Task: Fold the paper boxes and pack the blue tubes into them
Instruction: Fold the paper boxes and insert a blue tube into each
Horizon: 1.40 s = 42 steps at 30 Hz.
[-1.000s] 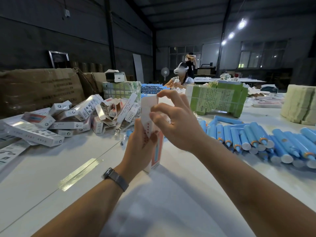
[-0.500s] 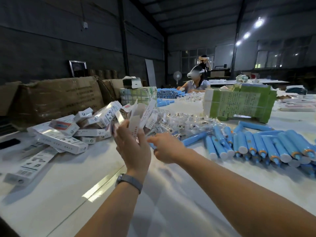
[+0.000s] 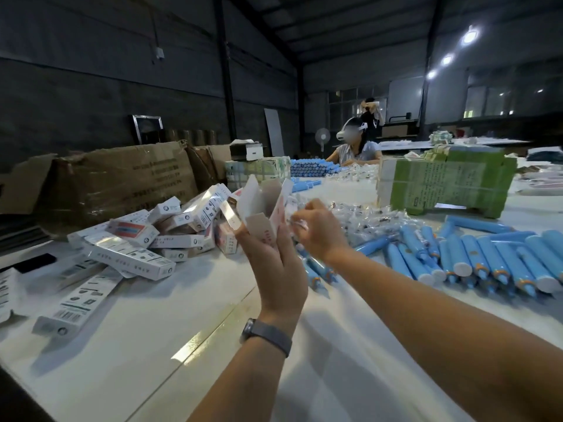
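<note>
My left hand point(image 3: 275, 266) holds a white paper box point(image 3: 262, 205) upright above the table, its top flaps standing open. Just to the right, my right hand point(image 3: 318, 231) has its fingers curled over the heap of small clear packets point(image 3: 368, 219) and pinches one small clear packet point(image 3: 298, 223). Blue tubes point(image 3: 487, 257) with white caps lie in a loose row on the white table point(image 3: 152, 345) at the right. A few more blue tubes point(image 3: 316, 269) lie under my right wrist. A pile of closed white boxes point(image 3: 170, 236) lies to the left.
A flat unfolded box point(image 3: 76, 303) and a black phone point(image 3: 36, 261) lie at the near left. Brown cardboard cartons point(image 3: 122, 178) stand behind the box pile. Green-wrapped bundles point(image 3: 444, 184) sit at the back right. Another person point(image 3: 356, 147) sits at the far end.
My right hand left the box's top flap and reached right into the clear packets, closing on one. My left hand kept the box and raised it, flaps still open.
</note>
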Tool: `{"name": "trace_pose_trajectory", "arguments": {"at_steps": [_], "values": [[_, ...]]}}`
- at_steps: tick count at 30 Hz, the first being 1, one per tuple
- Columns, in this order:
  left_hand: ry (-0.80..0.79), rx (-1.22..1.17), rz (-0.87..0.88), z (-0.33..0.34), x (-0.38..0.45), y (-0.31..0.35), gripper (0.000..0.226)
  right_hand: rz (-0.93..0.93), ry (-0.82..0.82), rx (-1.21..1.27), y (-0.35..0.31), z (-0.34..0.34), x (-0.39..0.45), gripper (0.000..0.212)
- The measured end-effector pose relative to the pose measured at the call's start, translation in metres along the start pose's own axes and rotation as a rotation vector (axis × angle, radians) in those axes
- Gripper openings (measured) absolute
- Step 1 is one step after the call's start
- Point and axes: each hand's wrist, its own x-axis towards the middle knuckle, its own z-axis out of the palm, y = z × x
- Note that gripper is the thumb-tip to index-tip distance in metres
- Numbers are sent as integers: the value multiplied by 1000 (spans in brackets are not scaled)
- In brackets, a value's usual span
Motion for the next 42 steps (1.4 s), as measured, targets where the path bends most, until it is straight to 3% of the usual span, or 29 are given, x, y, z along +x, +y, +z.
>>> {"name": "trace_pose_trajectory", "arguments": {"at_steps": [3,6,9,13,18,23,25,30,38,42], "values": [[-111,-64,83,5,-8,11,41,111,264,303,-3,-57,-6,20],[-215,-87,54,11,-23,10,24,47,389,663,-23,-117,-32,6],[-362,-95,-60,16,-38,18,20,-84,436,843,-42,-152,-68,25],[-435,-97,-87,19,-49,27,21,-139,467,887,-46,-169,-97,37],[-512,33,-56,20,-54,22,17,-253,488,763,-40,-179,-97,43],[-553,42,-24,23,-55,20,18,-371,489,69,-27,-161,-102,30],[-553,45,-25,23,-55,21,18,-412,492,-48,-25,-160,-103,35],[-563,27,-58,22,-55,25,21,-346,454,64,-16,-162,-102,47],[-559,5,-61,22,-54,25,27,-384,406,-147,-7,-151,-104,14],[-549,-63,-46,21,-53,25,24,-387,339,-172,-3,-155,-104,27]]}}
